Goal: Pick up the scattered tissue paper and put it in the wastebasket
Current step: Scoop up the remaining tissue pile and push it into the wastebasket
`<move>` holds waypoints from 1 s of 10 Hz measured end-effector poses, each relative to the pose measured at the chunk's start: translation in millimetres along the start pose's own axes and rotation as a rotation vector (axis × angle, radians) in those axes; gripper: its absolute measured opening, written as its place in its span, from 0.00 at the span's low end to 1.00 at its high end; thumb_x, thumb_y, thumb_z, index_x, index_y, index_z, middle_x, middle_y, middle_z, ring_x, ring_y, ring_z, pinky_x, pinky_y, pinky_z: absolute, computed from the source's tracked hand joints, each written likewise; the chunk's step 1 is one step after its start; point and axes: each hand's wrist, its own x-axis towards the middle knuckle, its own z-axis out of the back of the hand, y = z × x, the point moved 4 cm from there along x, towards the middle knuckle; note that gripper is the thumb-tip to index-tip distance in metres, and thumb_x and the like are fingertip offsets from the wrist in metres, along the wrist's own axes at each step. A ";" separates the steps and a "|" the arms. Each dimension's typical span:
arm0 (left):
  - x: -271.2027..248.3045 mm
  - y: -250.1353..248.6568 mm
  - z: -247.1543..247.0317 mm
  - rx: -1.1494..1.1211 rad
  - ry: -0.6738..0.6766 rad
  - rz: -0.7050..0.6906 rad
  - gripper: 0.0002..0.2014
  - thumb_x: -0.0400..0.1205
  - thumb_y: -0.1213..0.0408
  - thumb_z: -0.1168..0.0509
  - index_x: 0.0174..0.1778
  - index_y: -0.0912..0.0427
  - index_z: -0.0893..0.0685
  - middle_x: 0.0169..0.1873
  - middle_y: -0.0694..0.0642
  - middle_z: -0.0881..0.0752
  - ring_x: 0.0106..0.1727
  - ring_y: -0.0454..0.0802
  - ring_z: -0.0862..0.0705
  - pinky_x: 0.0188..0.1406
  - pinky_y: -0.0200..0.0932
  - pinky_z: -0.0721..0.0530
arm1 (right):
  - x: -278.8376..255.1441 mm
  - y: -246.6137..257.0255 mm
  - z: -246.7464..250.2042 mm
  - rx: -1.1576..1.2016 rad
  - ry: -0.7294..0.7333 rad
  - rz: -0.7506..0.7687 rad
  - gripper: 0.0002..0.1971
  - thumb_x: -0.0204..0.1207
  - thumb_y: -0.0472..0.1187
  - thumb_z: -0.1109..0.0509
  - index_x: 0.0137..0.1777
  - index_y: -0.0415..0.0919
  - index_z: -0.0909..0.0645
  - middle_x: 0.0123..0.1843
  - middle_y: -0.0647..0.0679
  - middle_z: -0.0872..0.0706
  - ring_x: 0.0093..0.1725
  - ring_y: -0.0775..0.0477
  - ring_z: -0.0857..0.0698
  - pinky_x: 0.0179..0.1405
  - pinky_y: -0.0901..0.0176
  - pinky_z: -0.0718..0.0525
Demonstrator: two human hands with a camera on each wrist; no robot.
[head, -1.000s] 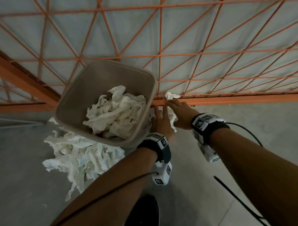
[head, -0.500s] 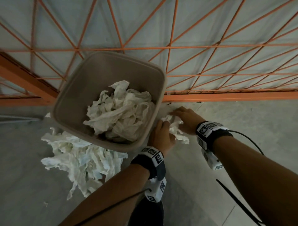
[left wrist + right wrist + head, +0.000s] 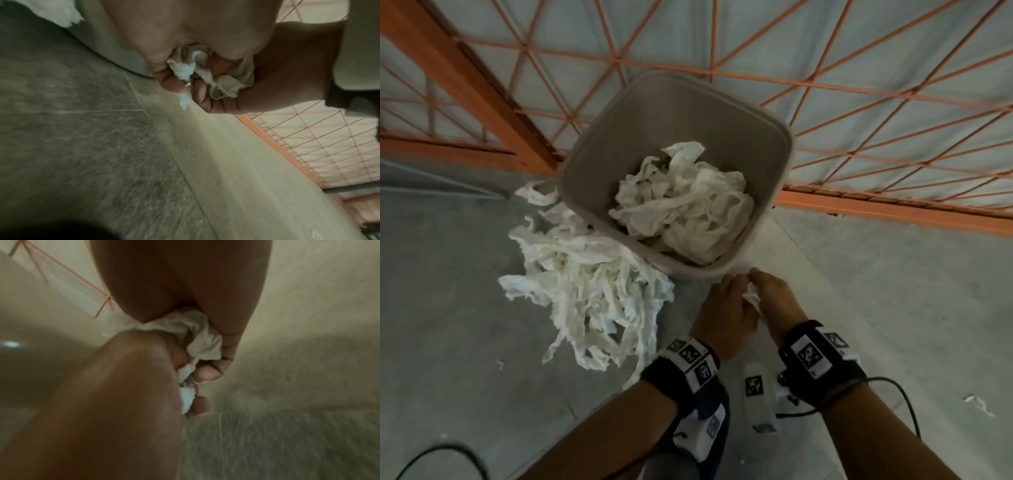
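Note:
A beige wastebasket stands on the floor, half full of crumpled white tissue. A large pile of scattered tissue lies against its left side. Just in front of the basket's near rim, my left hand and right hand are pressed together around a small tissue wad. In the left wrist view the wad is bunched between the curled fingers of both hands. The right wrist view shows the same wad squeezed under my right palm against the left hand.
An orange metal mesh fence with a low orange rail runs behind the basket. A black cable lies on the grey floor at lower left. A small tissue scrap lies at the right.
Both hands pulled the tissue wad back from the orange rail toward me and closed together on it by the basket's near rim. The head view swung so the basket sits further right.

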 end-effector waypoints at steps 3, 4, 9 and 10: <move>-82.9 38.6 77.7 -0.054 -0.181 0.074 0.19 0.66 0.54 0.42 0.44 0.64 0.19 0.44 0.58 0.22 0.42 0.56 0.18 0.38 0.46 0.23 | -43.7 -25.1 -75.3 -0.342 0.243 0.043 0.06 0.79 0.38 0.36 0.51 0.38 0.20 0.48 0.41 0.16 0.48 0.44 0.17 0.58 0.42 0.17; -98.1 55.3 102.6 -0.212 -0.350 0.122 0.07 0.75 0.67 0.38 0.38 0.49 0.21 0.34 0.54 0.18 0.36 0.40 0.18 0.39 0.46 0.19 | -42.7 -29.2 -106.8 -0.463 0.208 0.141 0.12 0.78 0.38 0.36 0.61 0.41 0.25 0.50 0.41 0.16 0.51 0.40 0.15 0.57 0.41 0.15; -145.7 143.8 132.4 -0.065 -0.592 0.652 0.23 0.74 0.60 0.30 0.65 0.58 0.25 0.59 0.61 0.15 0.59 0.62 0.16 0.55 0.50 0.19 | -29.8 -43.9 -147.1 -0.797 0.123 0.411 0.20 0.68 0.51 0.37 0.48 0.34 0.18 0.51 0.37 0.14 0.53 0.37 0.16 0.51 0.50 0.18; -148.4 145.2 135.4 -0.014 -0.615 0.629 0.13 0.75 0.64 0.32 0.54 0.63 0.17 0.51 0.64 0.12 0.54 0.63 0.14 0.48 0.44 0.21 | -38.2 -36.8 -150.3 -0.696 0.100 0.498 0.05 0.71 0.31 0.35 0.46 0.35 0.22 0.44 0.44 0.18 0.45 0.43 0.18 0.42 0.59 0.24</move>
